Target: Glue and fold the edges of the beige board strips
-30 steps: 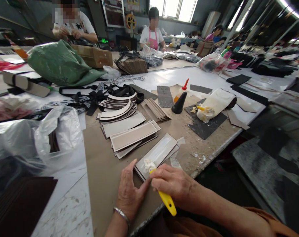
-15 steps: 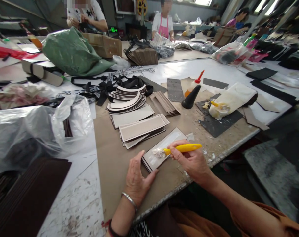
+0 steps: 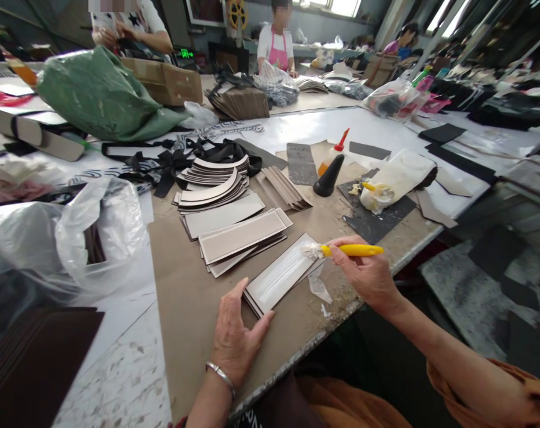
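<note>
In my right hand (image 3: 363, 270) is a yellow-handled brush (image 3: 354, 250), its clumped whitish bristles touching the far end of a pale rectangular panel (image 3: 281, 270). Wet, streaky white paste covers much of that panel, which tops a small stack lying at a slant. My left hand (image 3: 236, 333), wearing a silver bangle, grips the stack's near end between thumb and fingers. Just behind lie more rectangular panels (image 3: 245, 235) and curved pieces (image 3: 214, 193), fanned in overlapping piles. A white paste-smeared container (image 3: 398, 178) rests on its side on a dark sheet, to the right.
A black cone-shaped object (image 3: 329, 176) stands before a red-tipped glue bottle (image 3: 341, 142). Clear plastic bags (image 3: 100, 226) and dark brown sheets (image 3: 42, 362) lie at left. Behind are a green bag (image 3: 95, 95) and a cardboard box (image 3: 167, 80). Several people work farther back.
My right hand has moved the brush from the panel's middle to its far end, leaving a longer white streak. My left hand stays at the near end. The view has shifted slightly right.
</note>
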Demonstrator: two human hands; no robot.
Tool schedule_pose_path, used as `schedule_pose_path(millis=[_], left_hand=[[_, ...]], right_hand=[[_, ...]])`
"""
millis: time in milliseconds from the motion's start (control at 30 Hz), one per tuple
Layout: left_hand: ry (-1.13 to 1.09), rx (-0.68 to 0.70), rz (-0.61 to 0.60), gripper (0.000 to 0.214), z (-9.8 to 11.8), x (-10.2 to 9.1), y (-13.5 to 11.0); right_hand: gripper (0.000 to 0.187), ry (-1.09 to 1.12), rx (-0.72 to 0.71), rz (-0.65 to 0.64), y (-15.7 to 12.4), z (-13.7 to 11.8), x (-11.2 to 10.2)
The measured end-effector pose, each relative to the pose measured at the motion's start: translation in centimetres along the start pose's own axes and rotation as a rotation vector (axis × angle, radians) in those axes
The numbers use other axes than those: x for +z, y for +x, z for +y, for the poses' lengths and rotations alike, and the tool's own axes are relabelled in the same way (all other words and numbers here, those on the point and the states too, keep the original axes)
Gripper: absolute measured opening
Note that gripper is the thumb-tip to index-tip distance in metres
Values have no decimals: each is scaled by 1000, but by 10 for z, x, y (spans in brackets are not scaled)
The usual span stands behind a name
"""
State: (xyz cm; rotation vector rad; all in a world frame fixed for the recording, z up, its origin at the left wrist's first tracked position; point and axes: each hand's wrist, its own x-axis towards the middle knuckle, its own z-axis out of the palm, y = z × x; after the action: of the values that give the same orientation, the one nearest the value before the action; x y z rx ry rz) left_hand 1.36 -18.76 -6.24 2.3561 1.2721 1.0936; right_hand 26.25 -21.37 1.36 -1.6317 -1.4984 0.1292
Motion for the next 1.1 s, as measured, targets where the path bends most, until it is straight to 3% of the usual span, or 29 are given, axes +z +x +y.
schedule_pose_path(millis=[233,433,567,733,900,1100], left_hand=[[-3,-8,0,59,1,0,1],[-13,-10,5,60,0,2,-1],[-27,-11,24,59,0,3,-1],[-34,-32,11,60,0,3,-2],[-50,-48,-22,62,-1,2,-2],[-46,-42,-1,60,-1,3,-3]], right_hand=[[7,-63,-163,-22,-4,-9,-8],[8,104,-132,-134,-24,-39,10],[7,256,-17,-190,-32,-55,23],[10,372,139,-223,-32,-54,30],[9,351,107,-161,-28,-56,34],[11,450,125,-191,-26,-54,53]])
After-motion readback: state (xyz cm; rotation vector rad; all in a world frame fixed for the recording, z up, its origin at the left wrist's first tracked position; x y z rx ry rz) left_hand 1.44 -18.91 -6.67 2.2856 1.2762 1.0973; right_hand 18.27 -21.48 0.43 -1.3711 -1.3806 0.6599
